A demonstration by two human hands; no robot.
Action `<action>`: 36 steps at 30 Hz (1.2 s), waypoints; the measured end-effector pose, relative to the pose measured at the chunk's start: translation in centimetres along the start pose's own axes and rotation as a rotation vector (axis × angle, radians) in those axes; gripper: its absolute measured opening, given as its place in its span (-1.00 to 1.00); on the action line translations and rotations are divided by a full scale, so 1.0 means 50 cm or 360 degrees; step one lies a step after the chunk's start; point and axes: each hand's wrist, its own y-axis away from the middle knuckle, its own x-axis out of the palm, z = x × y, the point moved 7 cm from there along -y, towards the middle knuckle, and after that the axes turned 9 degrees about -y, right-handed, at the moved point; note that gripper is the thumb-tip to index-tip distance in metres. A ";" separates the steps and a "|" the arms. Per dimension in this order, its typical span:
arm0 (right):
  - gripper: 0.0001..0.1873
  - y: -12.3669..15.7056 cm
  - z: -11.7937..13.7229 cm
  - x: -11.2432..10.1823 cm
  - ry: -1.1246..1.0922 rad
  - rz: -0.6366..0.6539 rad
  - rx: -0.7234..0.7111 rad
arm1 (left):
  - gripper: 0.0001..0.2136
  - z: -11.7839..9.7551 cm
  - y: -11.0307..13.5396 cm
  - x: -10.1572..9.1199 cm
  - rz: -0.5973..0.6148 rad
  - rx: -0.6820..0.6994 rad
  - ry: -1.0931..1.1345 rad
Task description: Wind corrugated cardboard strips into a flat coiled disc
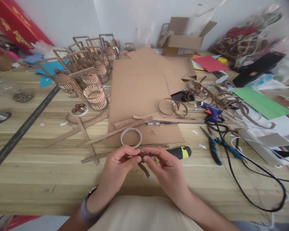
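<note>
Between my two hands, close to the table's front edge, is a small brown coil of corrugated cardboard strip point(143, 154), its loose tail hanging down toward me. My left hand point(119, 163) pinches the coil from the left with thumb and fingertips. From the other side, my right hand point(167, 166) pinches it the same way. Just beyond the fingers lies a roll of tape point(131, 138), seen as a pale ring. A black and yellow tool handle point(183, 152) lies behind my right hand, its front end partly hidden by the fingers.
Cardboard sheets point(139, 93) cover the table's middle, with cardboard strips point(120, 130) across them. Small striped lanterns point(95, 96) with handles stand back left. To the right lie pliers point(214, 144), a blue glue gun point(213, 113), black cable point(231, 170) and curled strips point(214, 93).
</note>
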 end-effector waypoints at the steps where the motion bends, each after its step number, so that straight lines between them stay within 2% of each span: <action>1: -0.85 -0.001 0.004 0.002 0.0025 0.0035 -0.0020 | -0.92 -0.005 0.002 0.000 -0.0005 0.0031 -0.0024; 4: -0.80 -0.006 0.021 0.010 0.0163 0.0241 -0.0095 | -0.88 -0.019 0.007 -0.004 -0.0005 0.0090 -0.0072; 9: -0.70 -0.015 0.041 0.021 0.0259 0.0731 -0.0140 | -0.74 -0.023 0.010 -0.008 0.0053 -0.0068 -0.0051; 12: -0.67 -0.016 0.048 0.026 0.0295 0.0970 -0.0146 | -0.76 -0.020 0.010 -0.001 0.0173 -0.0148 0.0001; 15: -0.71 -0.017 0.050 0.030 0.0378 0.1092 -0.0143 | -0.78 -0.014 0.009 0.005 0.0264 -0.0184 0.0028; 18: -0.75 -0.019 0.050 0.033 0.0394 0.1122 -0.0155 | -0.76 -0.012 0.010 0.007 0.0270 -0.0156 -0.0002; 20: -0.76 -0.017 0.046 0.036 0.0319 0.1119 -0.0154 | -0.76 -0.014 0.010 0.006 0.0252 -0.0135 -0.0020; 22: -0.78 -0.019 0.035 0.033 0.0235 0.1001 -0.0136 | -0.77 -0.016 0.009 0.003 0.0216 -0.0107 -0.0040; 26: -0.71 -0.023 0.014 -0.001 0.0165 0.0381 -0.0148 | -0.85 -0.021 0.002 -0.007 0.0103 -0.0011 -0.0006; 28: -0.78 -0.016 0.019 -0.011 0.0164 0.0214 -0.0232 | -0.88 -0.016 -0.002 -0.008 0.0066 -0.0026 0.0108; 30: -0.93 -0.009 0.035 -0.010 0.0229 0.0193 -0.0363 | -0.88 -0.008 -0.006 -0.008 0.0023 -0.0103 0.0225; 33: -0.85 -0.003 0.062 -0.005 0.0390 0.0207 -0.0526 | -0.87 0.002 -0.008 -0.006 -0.0009 -0.0222 0.0325; 36: -0.84 -0.005 0.074 -0.003 0.0492 0.0169 -0.0560 | -0.86 0.003 -0.006 -0.002 0.0020 -0.0248 0.0350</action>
